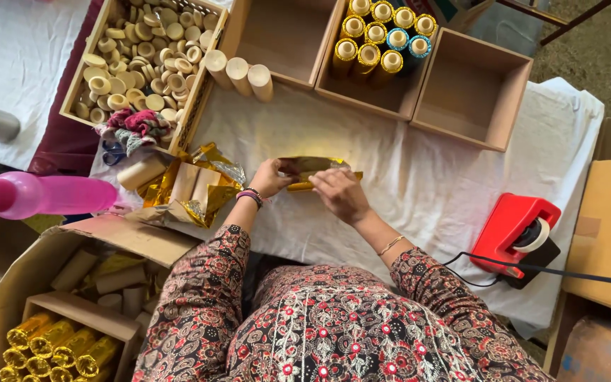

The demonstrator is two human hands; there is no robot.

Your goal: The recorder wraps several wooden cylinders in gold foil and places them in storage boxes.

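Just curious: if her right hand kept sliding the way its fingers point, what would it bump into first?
The right hand points toward her left hand, which holds the other end of the gold-wrapped roll; that hand likely comes first, then the gold foil sheets.

Single head view: looks steeply down, close over white-clothed table, facing forward.

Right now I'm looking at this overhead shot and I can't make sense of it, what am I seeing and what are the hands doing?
The camera sits on a person's head and looks down at their own two hands over a white cloth-covered table. The left hand and right hand together hold a cylinder partly wrapped in gold foil. Beside them lies a pile of gold foil sheets. At the far edge, one wooden tray holds small pale rings, and a box holds finished foil-wrapped tubes. A red tape dispenser sits to the right.
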